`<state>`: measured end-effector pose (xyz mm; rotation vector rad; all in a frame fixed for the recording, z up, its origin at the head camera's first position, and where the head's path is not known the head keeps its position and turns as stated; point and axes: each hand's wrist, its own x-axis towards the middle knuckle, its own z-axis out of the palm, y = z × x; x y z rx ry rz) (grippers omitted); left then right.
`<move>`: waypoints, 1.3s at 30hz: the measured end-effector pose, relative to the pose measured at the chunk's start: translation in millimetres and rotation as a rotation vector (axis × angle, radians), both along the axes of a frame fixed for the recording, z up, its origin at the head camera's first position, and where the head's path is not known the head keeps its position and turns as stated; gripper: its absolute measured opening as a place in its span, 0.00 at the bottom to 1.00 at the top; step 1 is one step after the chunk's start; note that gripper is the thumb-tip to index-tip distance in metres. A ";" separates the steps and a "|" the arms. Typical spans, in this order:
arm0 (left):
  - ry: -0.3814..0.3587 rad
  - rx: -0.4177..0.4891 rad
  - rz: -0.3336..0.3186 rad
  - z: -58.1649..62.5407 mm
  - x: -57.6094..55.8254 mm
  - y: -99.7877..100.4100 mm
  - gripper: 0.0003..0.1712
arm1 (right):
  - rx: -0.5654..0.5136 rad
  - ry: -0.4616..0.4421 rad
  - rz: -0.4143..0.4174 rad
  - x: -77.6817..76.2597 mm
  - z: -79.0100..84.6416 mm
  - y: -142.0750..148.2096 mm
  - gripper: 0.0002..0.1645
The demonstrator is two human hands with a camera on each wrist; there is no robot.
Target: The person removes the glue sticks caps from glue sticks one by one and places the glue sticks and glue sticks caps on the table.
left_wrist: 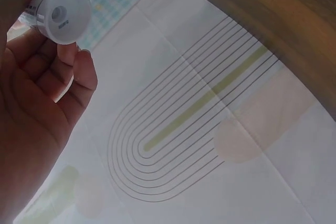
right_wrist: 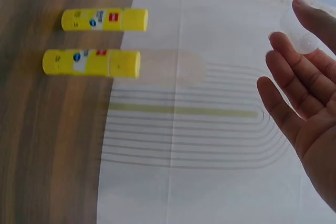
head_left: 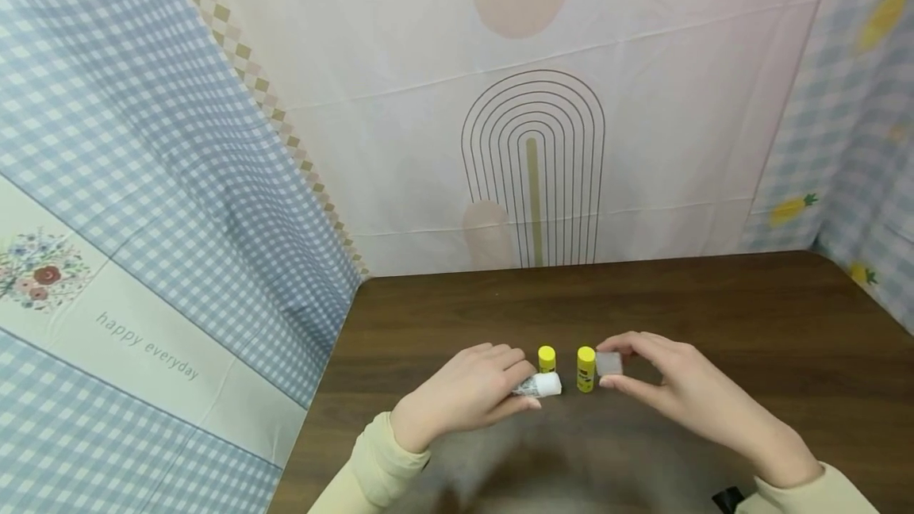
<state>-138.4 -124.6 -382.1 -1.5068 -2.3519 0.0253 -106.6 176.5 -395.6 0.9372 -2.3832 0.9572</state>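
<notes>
My left hand (head_left: pixel 474 387) grips a small white tube (head_left: pixel 548 385) with printing on its side, its white end pointing right. In the left wrist view that round end of the tube (left_wrist: pixel 67 18) faces the camera and has a small recess in the middle. Between thumb and fingers, my right hand (head_left: pixel 674 371) pinches a small translucent piece (head_left: pixel 609 364), cup-like in the right wrist view; its exact kind I cannot tell. Two yellow glue sticks stand upright on the table between the hands: the left glue stick (head_left: pixel 547 357) partly behind the tube, the right glue stick (head_left: pixel 585 371) beside the translucent piece.
The dark wooden table (head_left: pixel 750 316) reaches back to a pale printed cloth (head_left: pixel 400 173). Blue checked cloth (head_left: pixel 164 125) hangs along the left, and more on the right. A small black object (head_left: pixel 728 498) lies by the right sleeve.
</notes>
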 end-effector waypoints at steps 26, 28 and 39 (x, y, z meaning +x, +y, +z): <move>-0.125 0.095 0.098 -30.7 2.8 -21.4 0.20 | 0.344 -0.139 -0.363 -22.4 -15.6 73.6 0.18; -0.128 0.109 0.100 -33.7 3.8 -23.0 0.20 | 0.370 -0.214 -0.356 -26.9 -24.5 77.7 0.19; -0.182 0.148 0.131 -42.8 7.2 -24.4 0.19 | 0.385 -0.402 -0.358 -49.3 -75.9 109.9 0.16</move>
